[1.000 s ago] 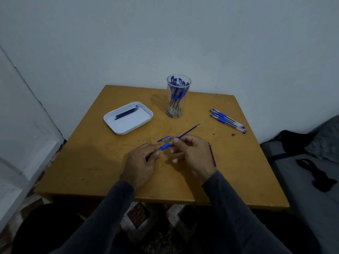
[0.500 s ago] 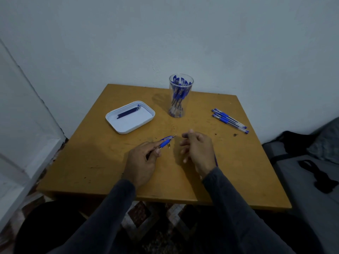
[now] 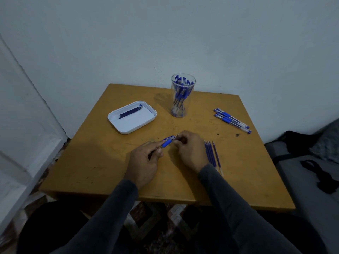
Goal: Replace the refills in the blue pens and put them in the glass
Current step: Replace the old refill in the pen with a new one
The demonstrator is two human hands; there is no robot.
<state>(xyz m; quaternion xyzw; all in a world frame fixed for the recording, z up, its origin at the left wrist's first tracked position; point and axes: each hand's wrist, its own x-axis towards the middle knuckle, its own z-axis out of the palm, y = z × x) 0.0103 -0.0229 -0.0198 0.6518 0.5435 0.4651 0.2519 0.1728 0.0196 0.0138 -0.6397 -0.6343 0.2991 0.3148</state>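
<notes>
Left hand [image 3: 145, 162] grips a blue pen [image 3: 167, 143] by the barrel, fingers curled round it, rubber grip end and tip poking out toward the right; right hand [image 3: 190, 151] has its fingertips pinched in at the pen's tip end, fingers curled; the small piece it pinches there is too small to make out; both hands sit low over the middle of the table [image 3: 110, 162], dark sleeves [image 3: 229, 198] running back toward the camera.

Just right of the right hand, a row of loose refills [image 3: 211, 154] lies flat on the table, side by side, tips pointing away from the person, near ends partly hidden by the right sleeve.

Farther back, centre: the glass [image 3: 180, 97] stands upright, holding a bunch of blue pens, caps up.

Left of the glass: white tray [image 3: 126, 128] with a few dark refills [image 3: 131, 111] lying together along its far side.

Right of the glass, near the table's far right edge: group of capped pens [image 3: 232, 121] lying flat, roughly parallel, well apart from the hands.

Pale wall [image 3: 183, 33] behind the table; dark bag or cloth [image 3: 300, 142] on a grey surface at the right; patterned floor [image 3: 156, 217] under the table.
</notes>
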